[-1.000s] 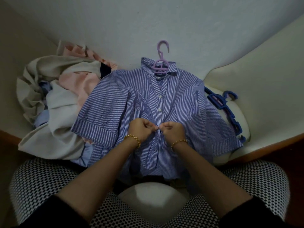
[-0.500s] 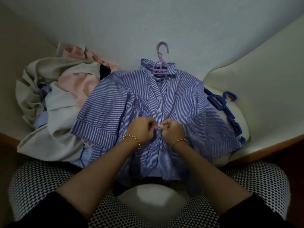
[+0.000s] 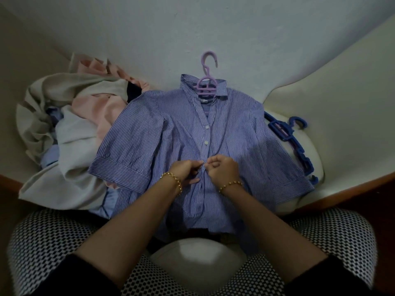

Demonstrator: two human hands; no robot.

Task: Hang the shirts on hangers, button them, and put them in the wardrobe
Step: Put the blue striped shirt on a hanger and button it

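pinching front edges of the striped shirt (image 3: pixel 235 133) with left hand (image 3: pixel 184 170) and right hand (image 3: pixel 222 169), close together. threaded on a lilac hanger (image 3: pixel 207 82), beside a clothes pile (image 3: pixel 70 133).

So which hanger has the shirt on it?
The light purple hanger, poking out of the striped shirt at its collar. The dark blue hangers on the right lie bare.

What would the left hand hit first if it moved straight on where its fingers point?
Probably the right hand: its fingertips sit just ahead of the left hand, both pinching the placket of the striped shirt.
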